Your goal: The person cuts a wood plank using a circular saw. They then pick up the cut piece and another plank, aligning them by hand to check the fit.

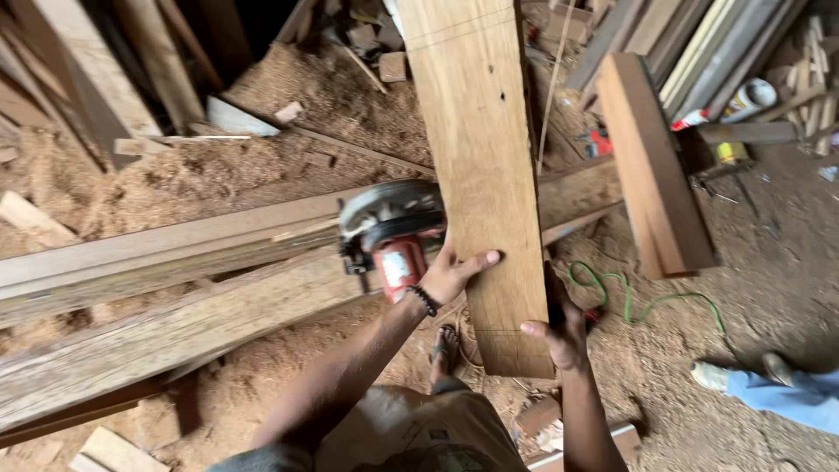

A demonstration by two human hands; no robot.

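White label (pixel 396 267) on red saw (pixel 393 238)

Head view: worn on the head, facing steeply down, close over the hands and sawdust-strewn floor (pixel 699 367).
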